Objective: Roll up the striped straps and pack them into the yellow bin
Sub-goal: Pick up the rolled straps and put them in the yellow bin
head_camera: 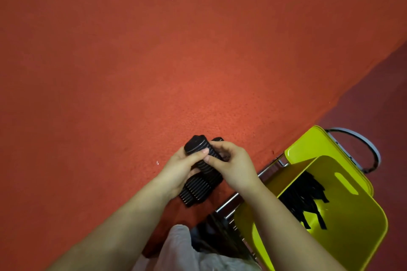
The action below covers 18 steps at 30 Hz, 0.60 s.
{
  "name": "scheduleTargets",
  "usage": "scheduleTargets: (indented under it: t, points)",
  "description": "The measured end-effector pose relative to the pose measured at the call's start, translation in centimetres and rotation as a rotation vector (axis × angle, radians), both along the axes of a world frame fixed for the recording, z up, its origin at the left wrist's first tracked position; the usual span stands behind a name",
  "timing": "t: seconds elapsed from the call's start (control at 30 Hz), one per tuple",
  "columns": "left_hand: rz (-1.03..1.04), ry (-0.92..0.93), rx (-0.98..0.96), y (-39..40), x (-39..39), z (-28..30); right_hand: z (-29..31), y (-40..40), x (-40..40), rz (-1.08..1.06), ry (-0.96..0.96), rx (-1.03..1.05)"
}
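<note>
Bare forearms, no sleeves, light grey trousers [182, 248]

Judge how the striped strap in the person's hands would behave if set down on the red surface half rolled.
The striped strap looks floppy: its free end droops below the left hand. The rolled end would probably loosen once both hands, including the right hand, let go. It seems light, held by the fingers alone.
</note>
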<state>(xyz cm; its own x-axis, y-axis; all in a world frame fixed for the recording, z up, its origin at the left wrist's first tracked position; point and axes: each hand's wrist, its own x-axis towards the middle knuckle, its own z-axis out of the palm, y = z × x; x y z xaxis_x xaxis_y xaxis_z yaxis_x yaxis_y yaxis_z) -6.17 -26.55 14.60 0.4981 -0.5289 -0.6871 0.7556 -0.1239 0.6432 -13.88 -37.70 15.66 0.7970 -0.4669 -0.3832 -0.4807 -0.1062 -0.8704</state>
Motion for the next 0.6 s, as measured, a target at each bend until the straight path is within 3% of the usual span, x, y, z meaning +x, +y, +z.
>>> scheduleTargets:
  t: [0.17, 0.27, 0.43, 0.6]
  points:
    - [0.036, -0.064, 0.064, 4.1, 0.7, -0.3, -0.1, 0.7, 0.6, 0.164, 0.118, 0.086]
    - [0.237, 0.061, 0.188, 6.4, 0.9, -1.4, -1.5, 1.7, 0.1, 0.156, 0.297, -0.080]
    - [0.173, 0.233, 0.200, 7.8, -1.4, -3.1, -3.6, 4.1, -1.0, 0.318, 0.510, -0.437]
    - [0.191, 0.312, 0.093, 6.7, -3.3, -3.9, -3.6, 4.8, -1.1, 0.286, 0.484, -0.449]
